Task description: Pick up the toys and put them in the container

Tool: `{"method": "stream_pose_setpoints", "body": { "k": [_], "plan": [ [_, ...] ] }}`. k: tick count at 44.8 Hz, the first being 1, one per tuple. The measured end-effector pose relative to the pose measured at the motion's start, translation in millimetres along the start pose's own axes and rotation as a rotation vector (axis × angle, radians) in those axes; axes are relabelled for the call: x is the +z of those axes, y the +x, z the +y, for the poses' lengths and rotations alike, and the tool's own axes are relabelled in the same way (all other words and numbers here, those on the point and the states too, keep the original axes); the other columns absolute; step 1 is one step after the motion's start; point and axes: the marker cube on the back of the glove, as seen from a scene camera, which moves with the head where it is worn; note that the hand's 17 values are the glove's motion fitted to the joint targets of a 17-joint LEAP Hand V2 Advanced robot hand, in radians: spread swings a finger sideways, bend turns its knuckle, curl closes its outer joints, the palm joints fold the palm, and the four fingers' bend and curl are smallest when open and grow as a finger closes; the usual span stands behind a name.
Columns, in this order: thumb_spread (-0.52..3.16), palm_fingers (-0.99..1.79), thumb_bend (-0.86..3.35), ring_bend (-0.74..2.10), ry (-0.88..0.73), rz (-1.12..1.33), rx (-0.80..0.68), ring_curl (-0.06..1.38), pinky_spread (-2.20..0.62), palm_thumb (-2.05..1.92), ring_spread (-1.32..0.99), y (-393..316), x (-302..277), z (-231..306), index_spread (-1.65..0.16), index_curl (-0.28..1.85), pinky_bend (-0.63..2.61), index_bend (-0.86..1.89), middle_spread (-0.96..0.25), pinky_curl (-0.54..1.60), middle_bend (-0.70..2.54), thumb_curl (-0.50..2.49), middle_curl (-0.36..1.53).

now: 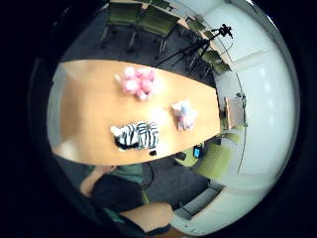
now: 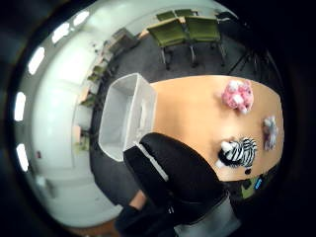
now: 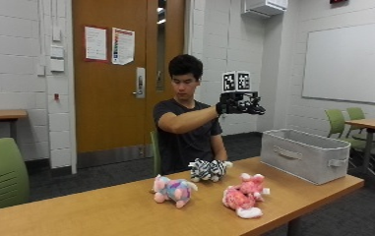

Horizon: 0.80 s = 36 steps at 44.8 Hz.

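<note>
The gloved right hand hangs high above the worktop, holding nothing; whether its fingers are spread or curled cannot be told. Well below it lie three toys: a zebra toy, a pastel plush and a pink plush. The grey container stands at the worktop's end, beside them.
</note>
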Motion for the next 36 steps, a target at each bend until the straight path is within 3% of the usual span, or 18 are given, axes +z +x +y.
{"method": "stream_pose_setpoints", "body": {
  "k": [12,21,36],
  "plan": [
    [1.07,0.16,-0.08,0.19,-0.01,-0.021,0.026,0.13,-0.06,-0.12,-0.32,56.1,24.2,27.4,-0.26,0.28,0.42,0.19,-0.13,0.25,0.24,0.08,0.24],
    [1.07,0.14,-0.09,0.15,-0.071,-0.051,0.076,0.13,-0.04,-0.13,-0.31,110.0,89.2,53.5,-0.29,0.33,0.42,0.27,-0.14,0.27,0.23,0.09,0.27],
    [1.0,0.0,-0.11,0.12,-0.184,-0.067,0.094,0.1,-0.03,-0.16,-0.25,126.5,184.2,94.7,-0.33,0.42,0.45,0.42,-0.14,0.31,0.2,0.1,0.31]
  ]
}}
